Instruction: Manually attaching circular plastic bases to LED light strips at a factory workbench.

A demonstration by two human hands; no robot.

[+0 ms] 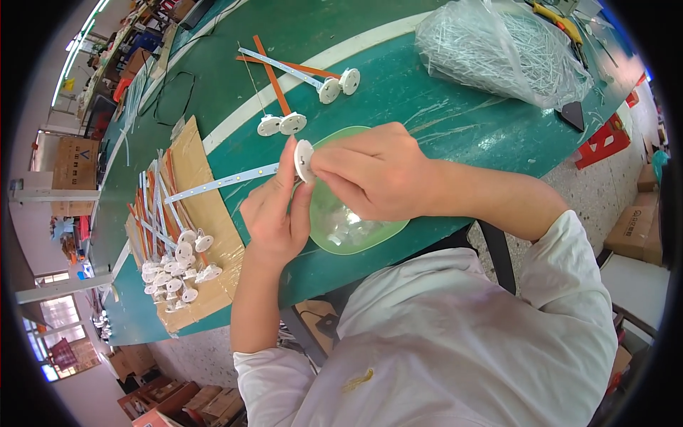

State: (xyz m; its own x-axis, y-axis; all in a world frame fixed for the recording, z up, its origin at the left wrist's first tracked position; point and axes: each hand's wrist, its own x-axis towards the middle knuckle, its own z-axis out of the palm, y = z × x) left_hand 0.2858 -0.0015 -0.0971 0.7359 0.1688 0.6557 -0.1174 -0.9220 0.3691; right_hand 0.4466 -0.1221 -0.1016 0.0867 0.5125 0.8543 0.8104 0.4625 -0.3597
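My left hand [274,213] is closed on an LED strip with a white round cap [304,161], its thumb and forefinger at the cap's back. The pale strip [220,181], dotted with small LEDs, runs out leftward from that hand. Against the cap's other face, my right hand [377,171] is pinched; whatever lies between its fingertips is hidden. Under both hands sits a light green bowl [356,245] with small clear pieces in it. Farther off lie several more strips with round caps [292,123], some orange and some pale.
On the left, a pile of capped strips [171,274] rests on a cardboard sheet [213,235]. A clear bag of thin white pieces [498,57] lies at the far right, beside yellow-handled pliers [558,21]. The green table [455,142] ends near my body.
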